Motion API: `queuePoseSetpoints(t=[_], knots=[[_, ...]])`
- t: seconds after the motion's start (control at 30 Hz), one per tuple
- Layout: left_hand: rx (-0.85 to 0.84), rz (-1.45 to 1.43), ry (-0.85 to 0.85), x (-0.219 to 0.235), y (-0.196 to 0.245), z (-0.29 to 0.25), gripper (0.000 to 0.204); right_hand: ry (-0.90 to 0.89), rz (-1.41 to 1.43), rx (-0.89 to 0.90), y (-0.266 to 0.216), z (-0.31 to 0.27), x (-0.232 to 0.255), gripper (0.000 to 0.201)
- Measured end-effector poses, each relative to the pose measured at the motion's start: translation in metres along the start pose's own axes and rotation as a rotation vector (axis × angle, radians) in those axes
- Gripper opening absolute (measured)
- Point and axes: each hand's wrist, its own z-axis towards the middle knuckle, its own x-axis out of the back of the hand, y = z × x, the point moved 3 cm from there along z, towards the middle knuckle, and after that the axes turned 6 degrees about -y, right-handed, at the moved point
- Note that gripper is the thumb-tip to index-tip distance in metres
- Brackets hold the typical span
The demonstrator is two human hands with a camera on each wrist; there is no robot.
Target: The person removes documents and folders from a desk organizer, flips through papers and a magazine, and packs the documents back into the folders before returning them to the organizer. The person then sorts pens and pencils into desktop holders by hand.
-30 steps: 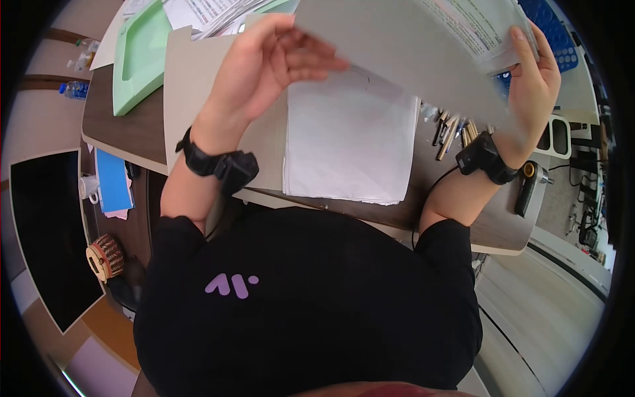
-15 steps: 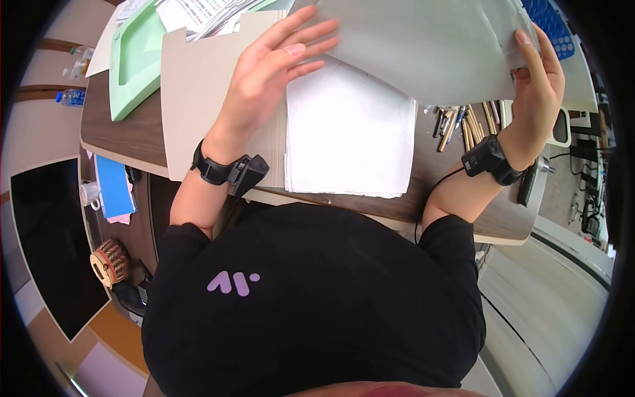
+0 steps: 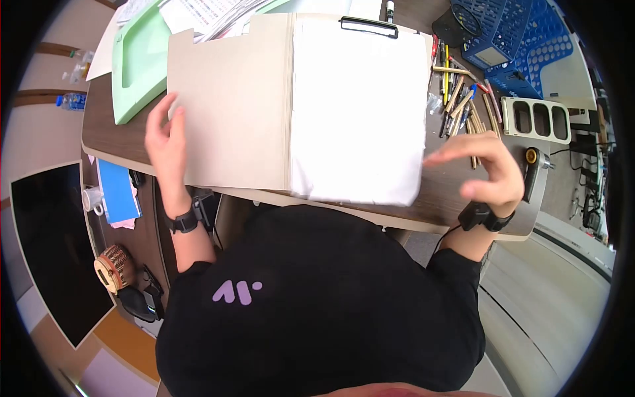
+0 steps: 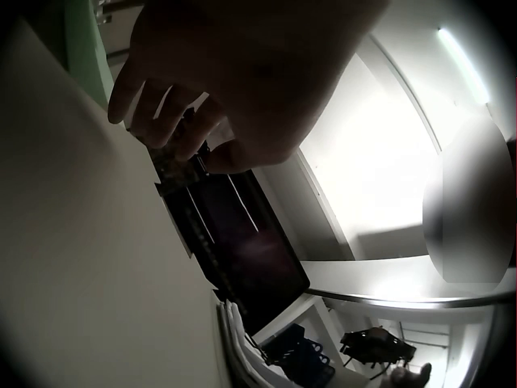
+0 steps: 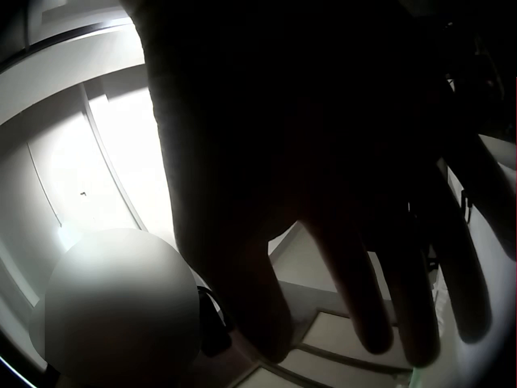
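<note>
A beige file folder (image 3: pixel 231 112) lies spread on the desk, its bare cover to the left. On its right side is a stack of white paper (image 3: pixel 357 119), with a black metal clip (image 3: pixel 368 27) at the top. My left hand (image 3: pixel 165 142) is at the cover's left edge, thumb and fingers apart. In the left wrist view its fingers (image 4: pixel 166 113) hang loosely beside the pale cover (image 4: pixel 105 242). My right hand (image 3: pixel 486 169) hovers by the stack's lower right edge, fingers bent loosely with nothing between them. The right wrist view shows its dark fingers (image 5: pixel 355 299) spread.
Loose pens and pencils (image 3: pixel 463 112) lie right of the folder. Beyond them are a blue plastic basket (image 3: pixel 509 40), a black mesh holder (image 3: pixel 456 25) and a beige three-slot holder (image 3: pixel 539 119). A green tray (image 3: pixel 142 59) and printed sheets (image 3: pixel 205 16) stand at the upper left.
The raised greyish sheet is out of my right hand, and white paper lies flat with the clip showing. My left hand moved left to the cover's edge; my right hand came down toward me.
</note>
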Motion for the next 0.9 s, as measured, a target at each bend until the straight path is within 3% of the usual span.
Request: queuePoseSetpoints(t=[0.07,0.13,0.17,0.2,0.23,0.3,0.37,0.43,0.5,0.57,0.63,0.67,0.7,0.73,0.77,0.8,0.83,0.9], knots=[[0.130,0.250,0.042,0.026,-0.017,0.002,0.037,0.340,-0.026,-0.195,0.025,-0.003,-0.018,0.031],[0.139,0.390,0.034,0.041,-0.032,0.004,0.040,0.723,-0.122,-0.281,0.059,0.003,-0.031,0.036],[0.286,0.269,-0.114,0.041,-0.038,0.005,0.043,0.904,-0.198,-0.310,0.077,0.006,-0.039,0.041],[0.435,0.149,-0.265,0.041,-0.043,0.002,0.046,0.954,-0.152,-0.319,0.093,0.007,-0.050,0.053],[0.425,0.152,-0.268,0.045,-0.044,0.002,0.046,0.943,-0.127,-0.308,0.101,0.010,-0.062,0.064],[0.420,0.012,-0.444,0.045,-0.046,0.002,0.051,0.940,0.085,-0.226,0.120,0.016,-0.080,0.071],[0.469,-0.023,-0.549,0.053,-0.024,0.003,0.053,0.982,-0.013,-0.200,0.125,0.018,-0.088,0.071],[0.264,-0.391,-0.506,0.053,0.010,-0.005,0.058,1.094,0.253,-0.187,0.121,0.018,-0.095,0.068],[0.100,-0.595,-0.563,0.064,0.033,-0.009,0.092,1.125,0.295,-0.146,0.126,0.015,-0.093,0.067],[0.018,-1.062,-0.683,0.052,0.067,-0.017,0.106,1.130,0.468,-0.150,0.128,0.009,-0.089,0.067],[-0.147,-1.081,-0.910,0.039,0.076,-0.017,0.111,1.159,0.547,-0.142,0.126,0.005,-0.085,0.064],[-0.124,-0.856,-0.986,0.030,0.089,-0.015,0.124,1.119,0.618,-0.158,0.135,0.003,-0.085,0.063],[-0.191,-0.887,-1.136,0.009,0.109,-0.019,0.122,1.074,0.690,-0.175,0.143,0.002,-0.086,0.061],[-0.160,-0.645,-1.175,0.000,0.121,-0.024,0.112,1.102,0.658,-0.157,0.146,0.005,-0.089,0.054],[-0.210,-0.484,-1.282,-0.023,0.156,-0.031,0.100,1.106,0.654,-0.146,0.139,0.009,-0.090,0.054],[-0.308,-0.443,-1.364,-0.047,0.158,-0.031,0.086,1.033,0.810,-0.061,0.129,0.014,-0.093,0.051],[-0.380,-0.272,-1.381,-0.067,0.160,-0.040,0.073,0.965,0.952,0.031,0.120,0.015,-0.094,0.051],[-0.383,0.161,-1.332,-0.102,0.159,-0.074,0.060,0.813,0.903,0.015,0.128,0.009,-0.092,0.050]])
